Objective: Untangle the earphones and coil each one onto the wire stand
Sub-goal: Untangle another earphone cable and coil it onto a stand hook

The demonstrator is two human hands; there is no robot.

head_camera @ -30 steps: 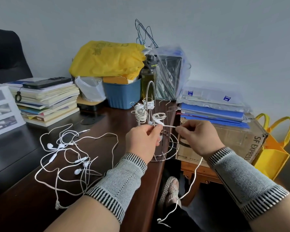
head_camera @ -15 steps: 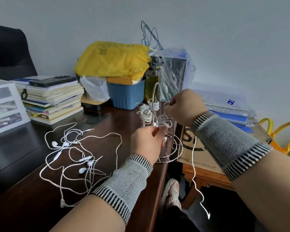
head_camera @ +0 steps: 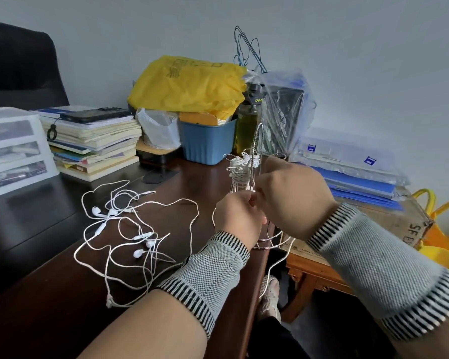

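On a dark wooden desk (head_camera: 62, 294) against a pale wall, we work at the wire stand (head_camera: 255, 161) near its right edge. Our left hand (head_camera: 237, 218) and right hand (head_camera: 293, 200) meet in front of it, both curled around a thin white earphone cord (head_camera: 275, 270) whose tail hangs off the edge. We should keep that slack cord lightly taut so each turn lies snug beside the coils already wound. The tangled earphones (head_camera: 130, 231) lie in springy, glossy loops to the left.
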